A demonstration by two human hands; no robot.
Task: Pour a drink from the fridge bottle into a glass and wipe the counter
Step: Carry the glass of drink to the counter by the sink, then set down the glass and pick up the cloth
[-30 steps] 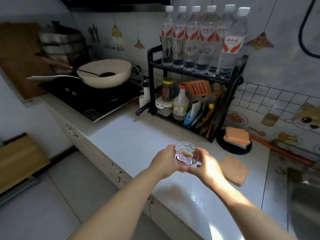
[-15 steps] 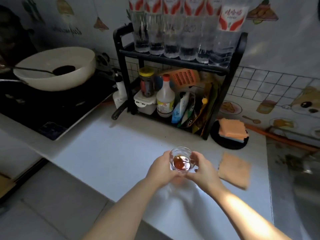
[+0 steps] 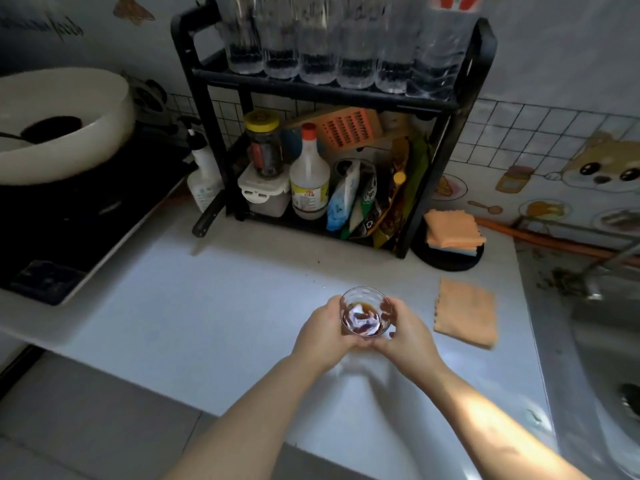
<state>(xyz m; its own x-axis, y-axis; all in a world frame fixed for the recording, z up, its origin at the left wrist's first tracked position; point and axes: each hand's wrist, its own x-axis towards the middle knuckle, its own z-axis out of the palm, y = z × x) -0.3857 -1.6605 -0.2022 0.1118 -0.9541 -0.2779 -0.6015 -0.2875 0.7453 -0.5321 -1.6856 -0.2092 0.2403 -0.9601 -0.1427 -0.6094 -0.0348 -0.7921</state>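
Head view, looking down on a kitchen tabletop (image 3: 207,306). A clear glass (image 3: 366,311) holding a shallow layer of dark reddish-brown drink is at the centre, over the near part of the tabletop. It is upright and clasped from both sides. The left hand (image 3: 323,329) wraps its left wall and the right hand (image 3: 407,332) its right wall. The grip of each hand is closed around the glass, with the fingers curled under and behind it. Whether the base of the glass touches the tabletop cannot be told.

Just right of the right hand, an orange cloth (image 3: 465,311) lies flat on the tabletop, apart from the glass. Farther back, a folded stack of orange cloths (image 3: 453,230) rests on a round black dish (image 3: 446,259) beside the right leg of a black two-tier rack (image 3: 446,150). The upper tier carries a row of clear water bottles (image 3: 318,39). The lower tier holds a yellow-lidded jar (image 3: 264,147), a white bottle with a red cap (image 3: 309,178), an orange grater (image 3: 346,128) and several packets. A white spray bottle (image 3: 204,174) stands at the left leg of the rack. At far left, a white pan (image 3: 69,133) sits on a black cooktop (image 3: 69,220). A metal sink (image 3: 606,341) borders the tabletop on the right.
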